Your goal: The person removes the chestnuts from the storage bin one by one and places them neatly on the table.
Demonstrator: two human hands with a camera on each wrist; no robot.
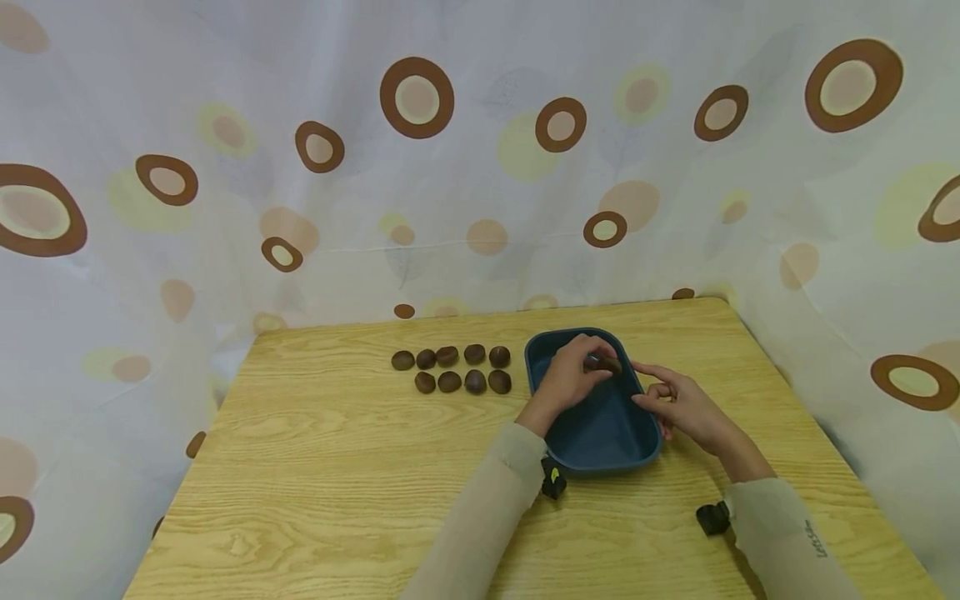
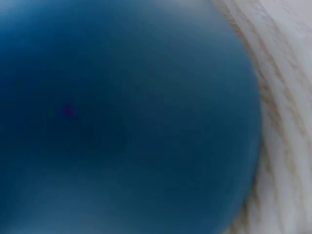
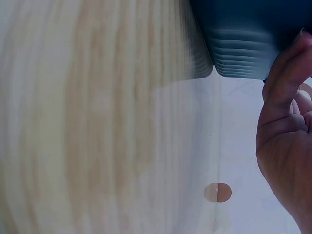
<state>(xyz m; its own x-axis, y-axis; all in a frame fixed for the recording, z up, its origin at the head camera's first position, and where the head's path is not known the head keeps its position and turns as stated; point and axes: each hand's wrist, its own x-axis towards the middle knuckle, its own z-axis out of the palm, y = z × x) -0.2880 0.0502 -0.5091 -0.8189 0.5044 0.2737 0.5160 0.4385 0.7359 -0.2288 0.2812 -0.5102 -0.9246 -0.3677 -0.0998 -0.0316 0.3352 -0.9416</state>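
My left hand (image 1: 572, 375) reaches over the near left rim into a dark blue plastic basin (image 1: 600, 429). Its fingers curl round a brown chestnut (image 1: 613, 366) near the basin's far end, and part of what lies beneath them is hidden. At the right rim, my right hand (image 1: 690, 412) grips the wall, thumb over the edge and lower fingers outside. Ribbed basin wall shows beside the right hand's fingers (image 3: 287, 73) in the right wrist view. Blurred blue basin surface (image 2: 185, 122) fills most of the left wrist view.
Several chestnuts (image 1: 476, 382) lie in two rows on the wooden table (image 1: 322, 467), left of the basin. A patterned curtain (image 1: 480, 167) hangs behind the table and along its sides. Black wrist cameras (image 1: 553, 479) sit at both cuffs.
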